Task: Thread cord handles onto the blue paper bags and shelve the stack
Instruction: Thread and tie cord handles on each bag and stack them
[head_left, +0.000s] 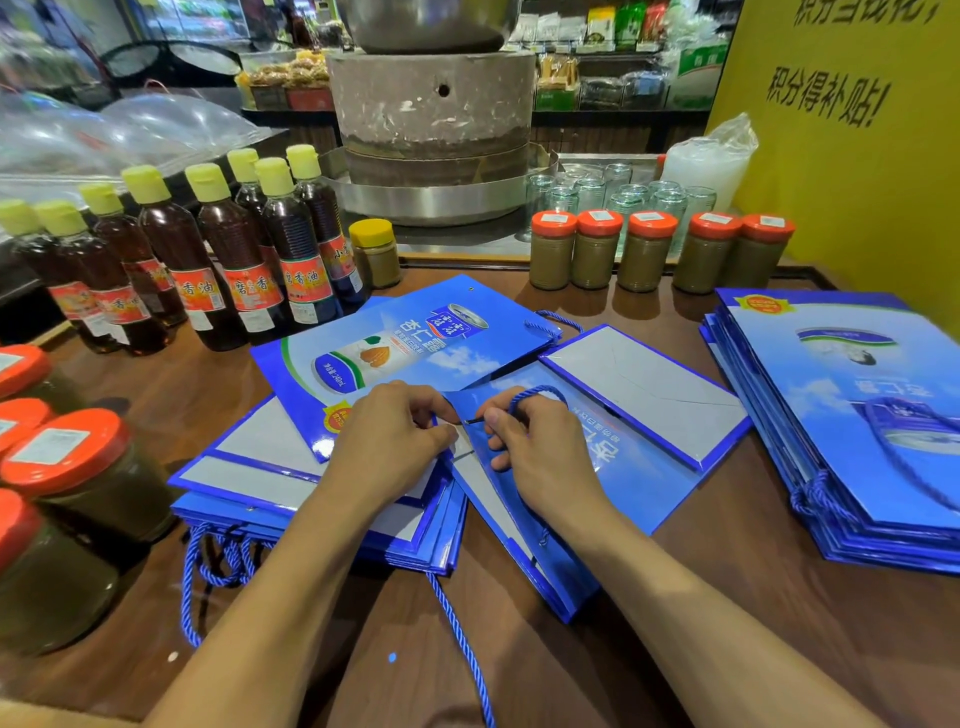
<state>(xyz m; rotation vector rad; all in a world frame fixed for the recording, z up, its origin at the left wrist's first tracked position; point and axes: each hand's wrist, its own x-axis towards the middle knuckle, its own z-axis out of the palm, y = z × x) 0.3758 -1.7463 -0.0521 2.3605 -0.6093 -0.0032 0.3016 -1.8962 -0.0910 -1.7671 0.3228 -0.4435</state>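
R hand (540, 447) pinched tip of blue cord (540, 391), pointing left twd top edge of blue paper bag (623, 467), gripped by L hand (389, 441) w/ curled fingers, bag flat on counter (675, 597), centre-front.

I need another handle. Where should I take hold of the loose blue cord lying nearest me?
Pinch the loose blue cord from above at its middle, where it lies straight and alone on the table. Its far end meets the left stack of bags, so probably draw it toward you.
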